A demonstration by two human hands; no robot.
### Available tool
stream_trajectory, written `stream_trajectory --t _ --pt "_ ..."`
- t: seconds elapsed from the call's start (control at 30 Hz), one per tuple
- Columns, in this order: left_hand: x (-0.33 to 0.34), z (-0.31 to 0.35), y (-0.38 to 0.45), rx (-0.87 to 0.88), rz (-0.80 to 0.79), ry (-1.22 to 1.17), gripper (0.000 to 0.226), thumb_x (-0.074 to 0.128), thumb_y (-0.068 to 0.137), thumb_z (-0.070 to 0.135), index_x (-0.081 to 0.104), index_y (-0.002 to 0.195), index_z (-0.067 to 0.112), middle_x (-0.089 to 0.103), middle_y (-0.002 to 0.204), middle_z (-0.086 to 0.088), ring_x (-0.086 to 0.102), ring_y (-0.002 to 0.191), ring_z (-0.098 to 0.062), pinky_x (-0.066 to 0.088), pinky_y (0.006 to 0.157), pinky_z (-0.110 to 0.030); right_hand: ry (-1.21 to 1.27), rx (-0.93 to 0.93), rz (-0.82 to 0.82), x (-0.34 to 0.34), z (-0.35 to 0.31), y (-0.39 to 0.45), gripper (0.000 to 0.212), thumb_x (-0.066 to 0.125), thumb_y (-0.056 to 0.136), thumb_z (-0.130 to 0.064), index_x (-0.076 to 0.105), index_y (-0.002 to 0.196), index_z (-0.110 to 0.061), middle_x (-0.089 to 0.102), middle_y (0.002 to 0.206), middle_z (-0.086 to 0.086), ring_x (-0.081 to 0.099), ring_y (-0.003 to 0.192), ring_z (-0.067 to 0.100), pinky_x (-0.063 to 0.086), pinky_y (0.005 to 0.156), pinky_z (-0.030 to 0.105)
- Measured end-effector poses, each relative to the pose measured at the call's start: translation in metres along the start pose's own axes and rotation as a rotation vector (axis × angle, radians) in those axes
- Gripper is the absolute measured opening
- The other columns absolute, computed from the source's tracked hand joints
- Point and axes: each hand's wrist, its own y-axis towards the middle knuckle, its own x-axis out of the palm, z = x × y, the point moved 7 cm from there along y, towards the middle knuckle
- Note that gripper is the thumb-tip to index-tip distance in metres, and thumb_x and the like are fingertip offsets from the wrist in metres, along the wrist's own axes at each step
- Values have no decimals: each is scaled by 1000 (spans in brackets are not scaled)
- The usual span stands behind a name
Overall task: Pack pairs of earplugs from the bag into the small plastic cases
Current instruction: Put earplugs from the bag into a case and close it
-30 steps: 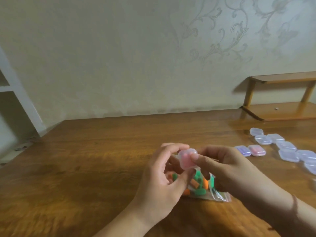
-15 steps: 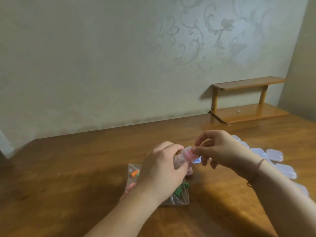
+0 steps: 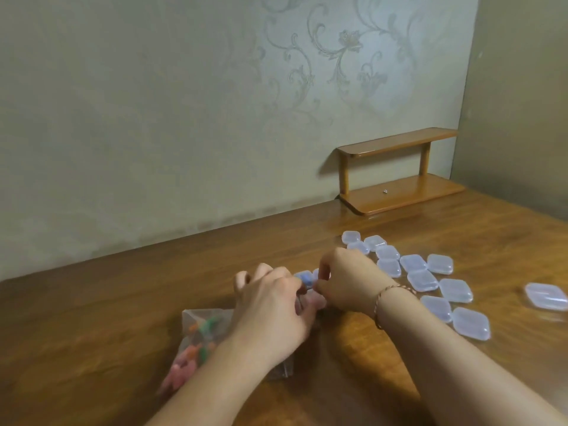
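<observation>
Fingers of both hands curled, tips meeting over the wooden table [image 3: 129, 302]; between them a small pinkish translucent plastic case [image 3: 313, 299], mostly hidden, only a blurred pale-pink edge showing. Right hand [image 3: 344, 281]: thumb and forefinger look pinched at the case's upper edge, though the contact is poorly seen. Left hand [image 3: 270, 305]: knuckles up, fingers bent inward toward the same case; cannot tell if they grip it. Just behind the fingertips, a closed clear case with blue contents [image 3: 304, 276] lies on the table. Under the left wrist, a clear plastic bag of green, orange and pink earplugs [image 3: 199, 342] lies flat, its right part covered by the forearm. To the right, a loose cluster of clear, rounded-square plastic cases [image 3: 421, 279], lids shut, with one more clear case [image 3: 547, 296] apart near the right edge. Thin braided bracelet [image 3: 387, 295] on the right wrist. Two-tier wooden shelf [image 3: 399, 170] at the table's far edge against patterned wallpaper. Both forearms reach in from the bottom, converging.
</observation>
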Motion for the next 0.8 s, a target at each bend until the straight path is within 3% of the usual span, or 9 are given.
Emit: stream_trajectory --t 0.13,0.2,0.33,0.4,0.5,0.67,0.8 --pt "-3 27 7 102 26 -53 27 46 96 49 64 106 32 55 107 15 40 112 -12 27 97 -36 -24 103 139 -45 30 -7 16 55 89 -18 68 99 -22 67 99 2 64 85 22 53 70 31" --pt "4 46 16 160 -2 -101 30 50 95 47 62 118 33 57 114 12 41 116 -13 29 100 -37 -18 205 186 -66 57 -10 20 53 91 -15 66 103 -25 66 99 3 63 85 23 53 76 34" --pt "26 81 48 191 -59 -144 38 59 94 38 57 130 28 59 126 8 43 123 -18 32 107 -42 0 339 133 -74 107 -11 25 60 80 -9 68 100 -21 67 94 3 64 83 26 56 81 42" --pt "34 95 62 191 -74 -159 41 61 93 31 55 133 27 58 130 6 43 125 -20 31 107 -43 29 354 95 -71 118 -10 28 65 74 -9 70 97 -23 67 91 3 65 83 25 57 80 41" --pt "45 105 78 171 -97 -162 46 60 94 23 49 139 27 56 132 0 42 124 -26 34 102 -41 86 338 81 -70 122 -3 25 67 79 -9 71 98 -26 67 95 4 65 86 25 57 83 41" --pt "64 104 91 84 -137 -233 57 60 93 22 35 142 37 54 133 -3 42 118 -29 42 91 -40 110 315 76 -70 125 6 23 71 81 -14 72 100 -27 66 103 6 64 91 27 56 85 44" --pt "61 103 94 78 -112 -257 59 66 91 30 32 137 39 58 129 1 48 120 -26 43 91 -39 59 274 44 -67 117 4 45 78 76 -17 65 116 -33 61 121 3 60 104 27 54 90 45"
